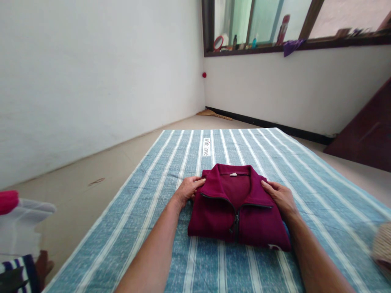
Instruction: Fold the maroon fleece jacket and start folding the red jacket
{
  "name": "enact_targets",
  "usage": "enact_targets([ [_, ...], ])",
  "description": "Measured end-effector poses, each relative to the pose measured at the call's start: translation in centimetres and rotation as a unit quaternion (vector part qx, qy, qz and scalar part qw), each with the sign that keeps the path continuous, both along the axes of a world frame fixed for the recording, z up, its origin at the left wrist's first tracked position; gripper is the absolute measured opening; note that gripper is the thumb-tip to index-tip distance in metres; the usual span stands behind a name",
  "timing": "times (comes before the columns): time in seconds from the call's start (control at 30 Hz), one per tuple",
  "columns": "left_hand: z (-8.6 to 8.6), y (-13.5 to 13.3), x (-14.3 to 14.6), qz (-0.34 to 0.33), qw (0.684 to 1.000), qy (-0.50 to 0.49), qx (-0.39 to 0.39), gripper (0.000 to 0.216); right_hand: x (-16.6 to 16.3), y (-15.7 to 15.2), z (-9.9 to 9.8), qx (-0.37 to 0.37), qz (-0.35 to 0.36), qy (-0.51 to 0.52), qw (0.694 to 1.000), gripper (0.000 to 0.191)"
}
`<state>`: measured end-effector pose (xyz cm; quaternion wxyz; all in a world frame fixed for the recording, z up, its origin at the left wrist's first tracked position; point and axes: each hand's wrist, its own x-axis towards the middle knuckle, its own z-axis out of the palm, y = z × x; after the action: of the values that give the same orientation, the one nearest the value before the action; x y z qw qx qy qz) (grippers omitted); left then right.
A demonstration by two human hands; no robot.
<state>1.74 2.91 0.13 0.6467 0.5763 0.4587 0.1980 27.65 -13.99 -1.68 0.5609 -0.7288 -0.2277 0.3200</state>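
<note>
A folded maroon jacket (256, 221) is being held at its two sides on a striped cloth (149, 215), toward the near end. The left hand (190, 189) is being set at one shoulder edge and the right hand (281, 198) at the other, each thumb being laid on top. The grip is apparently being kept narrow on the edges; the fingers are partly being hidden, so pressure cannot be told. By judgement, the folded bundle is being squared or steadied, and an even pull from both sides is being called for by any next move, lest the folds be loosened.

Smooth, soft-looking fabric is being shaped into a neat block. The collar (216, 184) is being spread open in a V by a dark zip (236, 224), and a small pale label (233, 174) is being shown inside the neck. Below, blue, slightly creased weave is being crossed by white stripes.
</note>
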Motion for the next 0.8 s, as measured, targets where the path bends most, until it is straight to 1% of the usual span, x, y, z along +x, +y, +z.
enact_targets([
  [0.3,0.03,-0.05,-0.11,-0.005,1.000,0.009,0.005,0.049,0.00,0.00,-0.07,-0.001,0.001,-0.001,1.000,0.053],
  [0.57,-0.10,0.03,-0.13,-0.009,1.000,0.008,0.010,0.050,-0.36,-0.11,0.48,0.000,0.006,-0.004,1.000,0.050],
  [0.8,-0.18,0.03,-0.19,-0.003,1.000,0.009,0.008,0.049,0.14,0.04,-0.09,-0.007,0.002,-0.016,1.000,0.055],
])
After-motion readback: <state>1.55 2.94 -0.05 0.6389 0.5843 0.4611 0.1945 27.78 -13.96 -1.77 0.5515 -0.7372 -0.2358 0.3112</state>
